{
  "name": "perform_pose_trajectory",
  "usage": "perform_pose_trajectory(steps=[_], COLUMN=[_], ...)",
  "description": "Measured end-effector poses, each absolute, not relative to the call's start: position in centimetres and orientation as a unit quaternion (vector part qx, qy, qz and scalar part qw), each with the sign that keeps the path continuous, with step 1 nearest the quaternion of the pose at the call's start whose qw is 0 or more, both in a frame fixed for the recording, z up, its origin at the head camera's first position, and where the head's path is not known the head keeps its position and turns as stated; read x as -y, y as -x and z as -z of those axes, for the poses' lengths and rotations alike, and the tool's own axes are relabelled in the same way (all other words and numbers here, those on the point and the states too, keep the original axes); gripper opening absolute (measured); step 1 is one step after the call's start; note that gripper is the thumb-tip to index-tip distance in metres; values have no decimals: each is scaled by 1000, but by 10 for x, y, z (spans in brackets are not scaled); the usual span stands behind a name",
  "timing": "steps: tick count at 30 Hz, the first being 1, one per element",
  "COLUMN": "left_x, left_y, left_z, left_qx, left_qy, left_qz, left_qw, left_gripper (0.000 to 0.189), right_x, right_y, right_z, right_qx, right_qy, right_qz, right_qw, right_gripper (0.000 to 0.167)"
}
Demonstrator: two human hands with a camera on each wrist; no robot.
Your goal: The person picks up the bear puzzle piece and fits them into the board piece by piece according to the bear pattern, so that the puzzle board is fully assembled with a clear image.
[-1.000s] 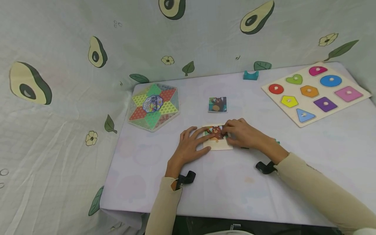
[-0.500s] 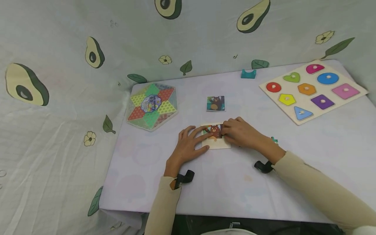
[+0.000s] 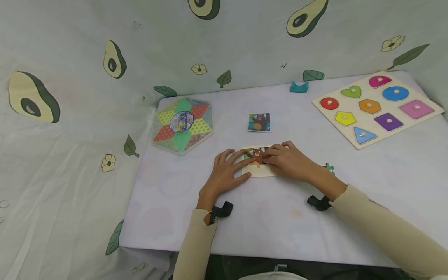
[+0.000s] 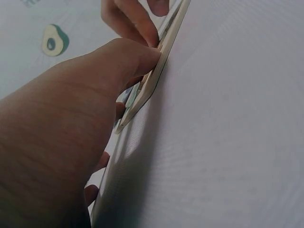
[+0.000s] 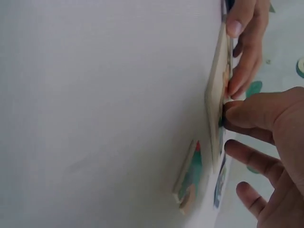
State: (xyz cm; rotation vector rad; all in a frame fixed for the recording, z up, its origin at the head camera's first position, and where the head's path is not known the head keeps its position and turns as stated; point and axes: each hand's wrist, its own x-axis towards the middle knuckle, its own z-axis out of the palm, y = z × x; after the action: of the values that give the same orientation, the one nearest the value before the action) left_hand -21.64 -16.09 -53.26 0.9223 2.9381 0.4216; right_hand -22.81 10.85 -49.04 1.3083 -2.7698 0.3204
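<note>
Head view: the left hand (image 3: 225,171), fingers spread, rests its tips on a flat, pale wooden board (image 3: 260,172) carrying a bear picture (image 3: 257,155), which both hands partly cover. The board lies between the left hand and the right hand (image 3: 290,161), whose thumb and forefinger draw close together over it; whether they pinch anything is hidden. Beyond the right wrist, a half-covered green piece (image 3: 329,168) shows more than a second ago.

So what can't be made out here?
Head view: bear board, partly covered by the left hand and right hand.
Head view: lettering on the hexagonal box, too small.
Head view: green piece, partly behind the right wrist.
Right wrist view: anything the right hand pinches, hidden by fingers.
</note>
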Motion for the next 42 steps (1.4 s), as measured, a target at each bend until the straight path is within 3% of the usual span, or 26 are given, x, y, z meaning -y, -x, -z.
perform_pose_trajectory(steps=[8,15,42], left_x=[161,159,141], left_y=[215,215,207], left_z=[532,528,527], left_qx=[-946,-945,-958], left_qy=[-291,-296,-270], left_qz=[-142,-140,-93], left_qw=[22,12,-7], left_gripper=[53,53,56], right_x=[-123,-149,-176], right_y=[221,210,186], right_z=[492,490,498], right_qx=[904,901,908], right_qy=[-376,-355,-331], right_qz=[-203,-245,-249], right_qw=[9,51,58], right_gripper=[31,27,27])
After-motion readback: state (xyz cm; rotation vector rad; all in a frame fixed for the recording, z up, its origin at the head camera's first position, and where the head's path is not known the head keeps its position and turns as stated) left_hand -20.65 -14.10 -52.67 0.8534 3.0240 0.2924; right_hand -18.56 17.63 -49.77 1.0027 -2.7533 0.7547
